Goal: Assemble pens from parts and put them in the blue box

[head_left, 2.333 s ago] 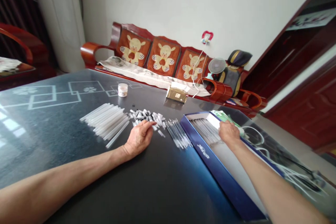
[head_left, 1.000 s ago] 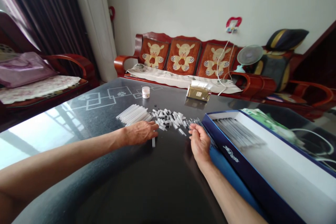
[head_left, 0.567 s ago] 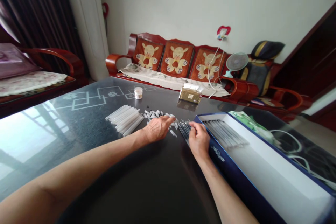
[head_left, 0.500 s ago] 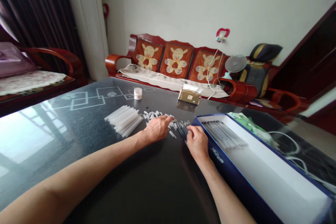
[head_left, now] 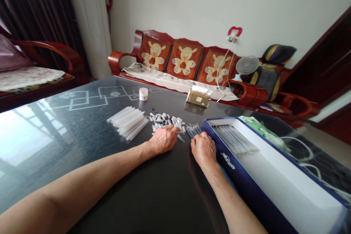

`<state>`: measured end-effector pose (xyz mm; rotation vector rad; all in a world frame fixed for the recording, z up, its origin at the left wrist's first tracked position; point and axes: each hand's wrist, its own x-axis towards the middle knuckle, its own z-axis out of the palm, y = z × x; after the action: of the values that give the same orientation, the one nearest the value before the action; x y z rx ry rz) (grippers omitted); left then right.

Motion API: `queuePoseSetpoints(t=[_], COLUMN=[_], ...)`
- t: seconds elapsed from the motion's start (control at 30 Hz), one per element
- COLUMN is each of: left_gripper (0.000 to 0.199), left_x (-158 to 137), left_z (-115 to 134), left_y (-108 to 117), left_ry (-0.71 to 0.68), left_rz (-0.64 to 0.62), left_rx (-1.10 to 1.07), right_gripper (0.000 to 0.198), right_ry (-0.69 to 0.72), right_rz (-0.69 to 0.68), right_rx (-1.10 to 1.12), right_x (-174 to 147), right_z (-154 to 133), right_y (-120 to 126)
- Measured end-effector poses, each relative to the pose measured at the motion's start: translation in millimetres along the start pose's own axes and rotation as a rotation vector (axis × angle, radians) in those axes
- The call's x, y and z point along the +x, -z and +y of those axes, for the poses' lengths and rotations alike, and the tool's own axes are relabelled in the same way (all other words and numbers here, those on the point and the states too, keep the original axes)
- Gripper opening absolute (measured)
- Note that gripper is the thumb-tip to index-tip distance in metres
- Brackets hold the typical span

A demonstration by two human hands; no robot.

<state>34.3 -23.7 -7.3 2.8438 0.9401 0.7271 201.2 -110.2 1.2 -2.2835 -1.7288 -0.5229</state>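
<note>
My left hand (head_left: pixel 164 139) rests at the near edge of a loose pile of small white and black pen caps (head_left: pixel 164 120), its fingers curled in. Whatever its fingertips pinch is too small to make out. My right hand (head_left: pixel 203 149) is closed over the near end of a bundle of thin dark pen refills (head_left: pixel 193 130), whose silvery tips point away from me. Its fingertips are hidden beneath the hand. To the left of the caps lies a stack of whitish translucent pen barrels (head_left: pixel 128 121).
Right of my right hand stands a long blue box (head_left: pixel 274 175), with a row of assembled pens (head_left: pixel 234 139) at its far end. Farther back are a small white tub (head_left: pixel 143 94) and a tissue pack (head_left: pixel 197 98). A green plastic bag (head_left: pixel 260 129) and white cables (head_left: pixel 309 168) lie beyond the box.
My left hand has drawn slightly back toward me from the caps, its fingers more curled. My right hand has turned knuckles-up and slid toward the near end of the refills.
</note>
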Motion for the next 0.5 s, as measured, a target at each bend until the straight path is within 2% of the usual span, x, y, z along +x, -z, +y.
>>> queuePoseSetpoints(t=[0.23,0.5], left_gripper=[0.028,0.031], left_x=[-0.4,-1.7], left_z=[-4.4,-1.8], left_y=[-3.9,-3.8], left_ry=[-0.017,-0.061], left_rz=[0.046,0.053], left_rx=[-0.037,-0.047], right_gripper=[0.018,0.022], right_ry=[-0.020,-0.060], right_rz=[0.023,-0.250], right_rx=[-0.006,0.000], right_x=[1.3,9.3], right_z=[-5.8,-0.4], right_y=[0.5,19.8])
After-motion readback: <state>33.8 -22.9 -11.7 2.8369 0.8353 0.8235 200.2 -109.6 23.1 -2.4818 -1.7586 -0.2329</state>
